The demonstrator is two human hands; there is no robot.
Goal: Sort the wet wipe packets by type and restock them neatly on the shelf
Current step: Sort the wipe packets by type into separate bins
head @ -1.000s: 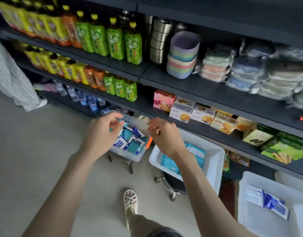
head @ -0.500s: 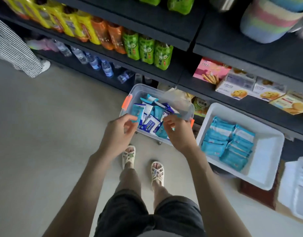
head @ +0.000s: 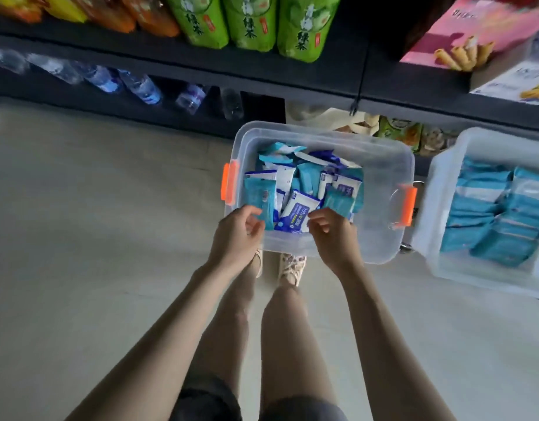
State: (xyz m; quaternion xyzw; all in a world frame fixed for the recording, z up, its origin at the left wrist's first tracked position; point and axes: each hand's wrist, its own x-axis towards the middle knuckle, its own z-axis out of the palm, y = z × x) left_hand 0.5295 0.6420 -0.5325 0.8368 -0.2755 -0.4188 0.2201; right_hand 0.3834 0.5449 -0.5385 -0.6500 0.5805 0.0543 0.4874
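Observation:
A clear plastic bin with orange latches stands in front of my feet. It holds several mixed wet wipe packets, some teal, some white and blue. My left hand pinches the lower end of a teal packet at the bin's near left corner. My right hand grips another small teal packet just above the bin's near wall. A white bin to the right holds sorted teal packets in neat rows.
Dark shelves run across the top, with green tea bottles, water bottles lower down and a pink biscuit box at the right. Bare floor lies to the left. My legs and sandals are under the bin's near edge.
The view has tilted down and closed in on the clear bin. Both hands stay at its near edge, each still with a teal packet, now slightly further apart.

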